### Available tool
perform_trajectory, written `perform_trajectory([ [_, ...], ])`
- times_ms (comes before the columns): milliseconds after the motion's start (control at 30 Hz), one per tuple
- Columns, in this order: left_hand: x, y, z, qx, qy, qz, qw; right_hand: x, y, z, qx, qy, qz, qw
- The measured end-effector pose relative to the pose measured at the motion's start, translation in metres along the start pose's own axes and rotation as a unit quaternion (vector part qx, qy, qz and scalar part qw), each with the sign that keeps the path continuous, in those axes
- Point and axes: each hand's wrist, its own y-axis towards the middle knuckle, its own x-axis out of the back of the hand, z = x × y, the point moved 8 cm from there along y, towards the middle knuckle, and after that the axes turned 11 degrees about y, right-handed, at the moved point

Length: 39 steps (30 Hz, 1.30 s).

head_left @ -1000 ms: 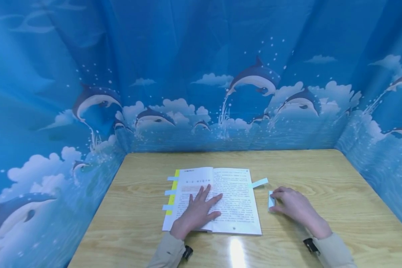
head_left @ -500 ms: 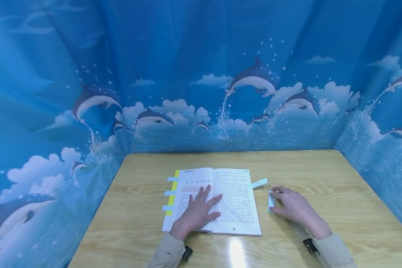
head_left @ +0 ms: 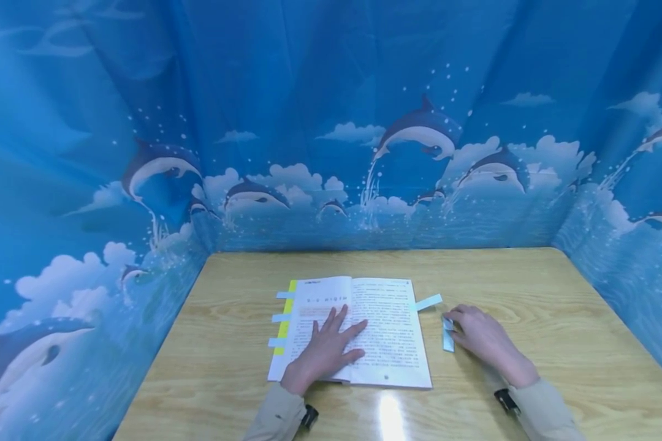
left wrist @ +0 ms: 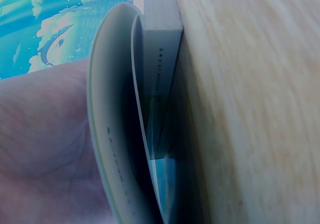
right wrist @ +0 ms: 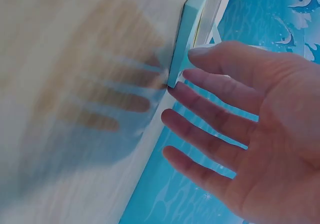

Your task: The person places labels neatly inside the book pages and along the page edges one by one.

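An open book point(head_left: 386, 331) with printed pages lies on the table. My left hand point(head_left: 327, 349) rests on it with fingers spread, across the left page and the fold. In the left wrist view, the palm point(left wrist: 45, 144) lies against a curved page point(left wrist: 110, 98). To the right of the book is a small light blue pad of sticky notes point(head_left: 448, 342). My right hand point(head_left: 485, 335) has its thumb and fingertips at the pad's far end, pinching there. In the right wrist view the thumb point(right wrist: 225, 56) meets the pad point(right wrist: 187, 36), with the other fingers fairly straight.
Blue sticky tabs point(head_left: 280, 318) stick out past a yellow strip point(head_left: 284, 327) on the book's left edge. Another blue tab point(head_left: 430, 301) juts from the right page. A blue dolphin curtain point(head_left: 331, 122) hangs behind the wooden table point(head_left: 243, 269).
My right thumb has moved from the pad's near end to its far end, beside the other fingers, so more of the pad shows. The left hand and book have stayed put.
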Motion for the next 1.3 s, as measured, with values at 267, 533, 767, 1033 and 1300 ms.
perform_trajectory([
  [267,-0.003,0.000,-0.002,-0.004,0.009,-0.005,0.9999,0.000,0.010,-0.011,-0.011,0.040,0.008,0.999],
  [533,-0.002,-0.001,-0.001,-0.004,0.007,-0.010,0.9999,0.002,0.011,-0.011,0.003,0.018,-0.018,1.000],
  [767,-0.002,-0.001,0.000,-0.001,0.006,-0.008,1.0000,0.006,0.011,-0.011,0.021,0.029,-0.039,0.999],
  [1033,-0.002,0.000,0.001,0.001,0.011,-0.006,0.9999,0.007,0.013,-0.012,0.022,0.053,-0.050,0.997],
  [1300,-0.001,0.001,0.000,0.001,0.010,-0.007,0.9999,0.008,0.015,-0.015,0.012,0.051,-0.039,0.998],
])
